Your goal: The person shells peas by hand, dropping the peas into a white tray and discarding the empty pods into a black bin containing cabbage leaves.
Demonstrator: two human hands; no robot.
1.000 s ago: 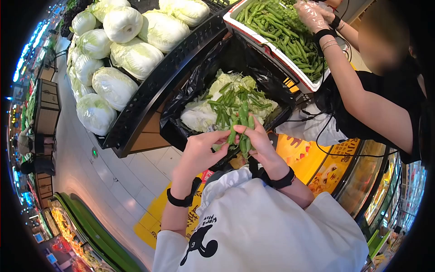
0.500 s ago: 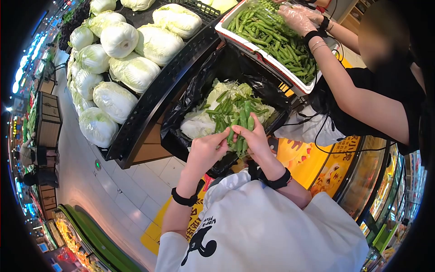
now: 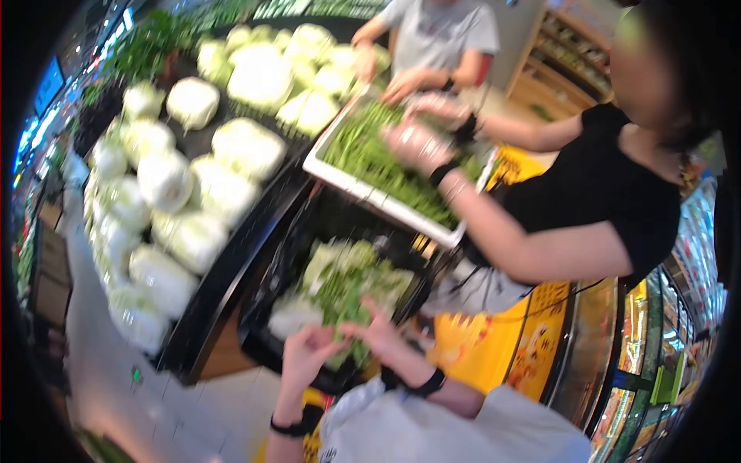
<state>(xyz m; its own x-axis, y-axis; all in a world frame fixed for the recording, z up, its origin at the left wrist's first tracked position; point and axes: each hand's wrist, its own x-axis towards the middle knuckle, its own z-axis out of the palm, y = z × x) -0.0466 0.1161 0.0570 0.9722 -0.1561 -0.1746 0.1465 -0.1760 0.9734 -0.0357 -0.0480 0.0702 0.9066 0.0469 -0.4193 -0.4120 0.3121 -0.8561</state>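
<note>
Blur softens the view. My left hand (image 3: 309, 351) is closed, its thumb and fingertips pinched on a green pea pod, right beside my right thumb. My right hand (image 3: 386, 339) is closed loosely around several pea pods (image 3: 351, 309), its index finger pointing up along them. Both hands are over the near side of a bin lined with a black bag (image 3: 255, 309). Inside lie pale cabbage leaves (image 3: 293, 318) with green pods on top. Exactly where the held pods end and the ones below begin is hard to make out.
Beyond the bin, a white box (image 3: 386, 204) holds many green pods (image 3: 363, 158). A co-worker's gloved hands (image 3: 421, 143) are in it. Another person in a grey shirt (image 3: 440, 35) stands behind. A black display stand (image 3: 224, 309) with napa cabbages (image 3: 166, 179) is on the left.
The view has tilted up and turned, so everything sits lower and a second person shows at the back. My hands stay together over the bin. The co-worker's gloved hands remain at the box.
</note>
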